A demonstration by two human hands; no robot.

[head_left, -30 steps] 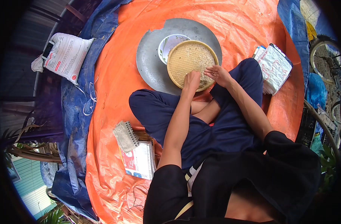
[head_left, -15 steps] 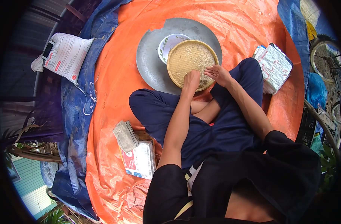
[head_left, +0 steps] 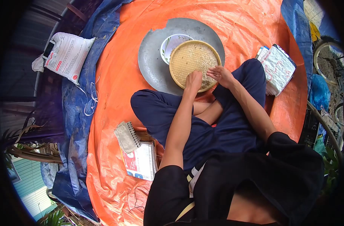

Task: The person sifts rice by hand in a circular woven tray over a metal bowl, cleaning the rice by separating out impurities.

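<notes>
A round woven tray (head_left: 185, 60) with a raised rim holds a spread of pale grains (head_left: 206, 58). It overlaps a white bowl (head_left: 174, 40) with a leaf pattern, and both rest on a large grey round sheet (head_left: 149, 56). Over the near part of the woven tray, my left hand (head_left: 194, 80) has its fingers curled down at the grains; what they hold, if anything, is hidden. My right hand (head_left: 221, 75) is at the tray's right side, fingers stretched out and palm partly turned up, with some grains on it.
An orange tarpaulin (head_left: 115, 83) lies beneath, edged by blue sheeting (head_left: 75, 139). A printed white sack (head_left: 68, 56) is at the upper left. A notebook (head_left: 127, 138) lies on papers (head_left: 143, 160) at the left. Folded packaging (head_left: 276, 69) is at the right, beyond it a wheel (head_left: 326, 60).
</notes>
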